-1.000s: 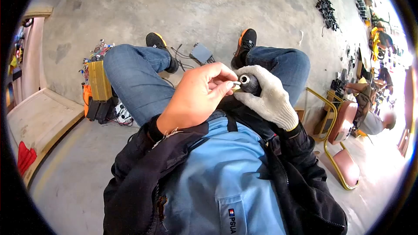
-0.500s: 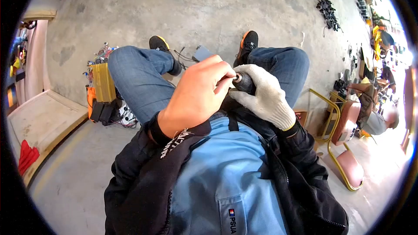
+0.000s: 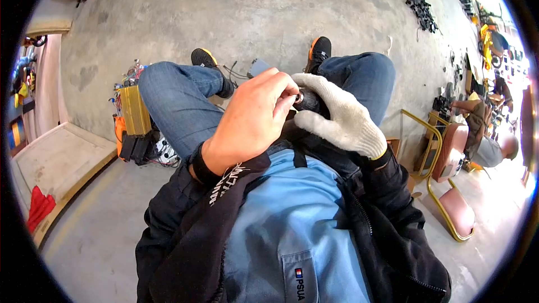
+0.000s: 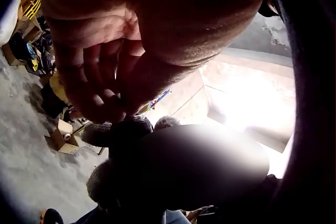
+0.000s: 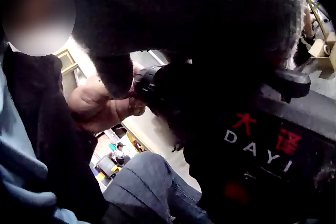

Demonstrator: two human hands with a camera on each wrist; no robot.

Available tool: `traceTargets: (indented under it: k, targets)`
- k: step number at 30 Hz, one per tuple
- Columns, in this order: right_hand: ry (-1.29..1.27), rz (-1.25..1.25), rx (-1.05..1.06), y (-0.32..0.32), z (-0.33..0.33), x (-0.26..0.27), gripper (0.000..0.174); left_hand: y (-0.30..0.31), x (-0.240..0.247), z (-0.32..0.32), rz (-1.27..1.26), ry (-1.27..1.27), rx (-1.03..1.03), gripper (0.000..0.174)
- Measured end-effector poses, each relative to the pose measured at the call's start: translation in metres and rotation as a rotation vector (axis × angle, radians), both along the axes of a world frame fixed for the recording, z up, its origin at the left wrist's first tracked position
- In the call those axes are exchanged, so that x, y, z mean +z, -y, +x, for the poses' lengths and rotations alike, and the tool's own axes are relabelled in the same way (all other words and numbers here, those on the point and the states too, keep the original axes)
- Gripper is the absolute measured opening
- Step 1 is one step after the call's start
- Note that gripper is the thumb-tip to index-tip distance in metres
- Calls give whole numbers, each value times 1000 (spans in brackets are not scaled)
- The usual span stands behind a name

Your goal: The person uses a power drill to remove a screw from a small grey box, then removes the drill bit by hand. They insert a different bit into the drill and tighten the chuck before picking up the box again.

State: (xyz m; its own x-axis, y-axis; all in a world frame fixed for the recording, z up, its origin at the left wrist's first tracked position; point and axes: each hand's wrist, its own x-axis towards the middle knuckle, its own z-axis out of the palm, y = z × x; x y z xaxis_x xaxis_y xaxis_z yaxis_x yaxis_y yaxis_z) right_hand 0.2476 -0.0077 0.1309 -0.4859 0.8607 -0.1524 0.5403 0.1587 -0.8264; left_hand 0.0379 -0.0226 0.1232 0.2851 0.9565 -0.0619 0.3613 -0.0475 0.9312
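A black power tool (image 3: 310, 102) marked DAYI points its round nose to the left in front of my lap. My right hand (image 3: 339, 115), in a white knit glove, grips it around the front of its body. In the right wrist view, the lettered side of the tool (image 5: 257, 153) shows below the dark glove (image 5: 184, 19). My bare left hand (image 3: 250, 112) pinches a small silver piece right at the tool's nose; the fingers hide most of it. In the left wrist view, the thumb and curled fingers (image 4: 97, 87) meet at the nose.
By my left knee stand a gold finned metal box (image 3: 136, 111) and wires. A grey box (image 3: 258, 67) with cables lies between my feet. At left is a wooden-edged panel (image 3: 73, 151) with a red cloth (image 3: 40, 207); at right, a gold-framed chair (image 3: 449, 154) and another person.
The silver piece was in view between my left fingertips, just off the tool's nose; now those fingers have come up against the nose and cover it. The tool has turned slightly.
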Motion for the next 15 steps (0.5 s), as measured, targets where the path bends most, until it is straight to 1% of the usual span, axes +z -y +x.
traceTargets:
  k: [2, 3, 4, 6, 7, 9, 10, 15]
  targets:
    - [-15, -101, 76, -6, 6, 2, 49, 0, -1, 1, 29, -5, 0, 9]
    - [-43, -150, 76, -5, 9, -1, 45, 1, -1, 2, 30, -6, -2, 9]
    - [-44, -150, 74, -6, 10, -1, 45, 1, -1, 3, 41, -14, -1, 9]
    - [-82, -230, 81, -8, 11, -1, 43, 1, -2, 3, 53, -23, 1, 9]
    - [-82, -231, 81, -10, 11, 1, 43, 1, -2, 3, 65, -37, -1, 9]
    - [-31, -325, 79, -13, 9, 3, 44, 1, -3, 3, 77, -53, -2, 9]
    - [-33, -325, 80, -13, 9, 1, 44, 2, -3, 3, 83, -60, 1, 9]
    - [-49, -151, 50, -7, 8, -13, 51, 6, -5, 4, 91, -49, 35, 10]
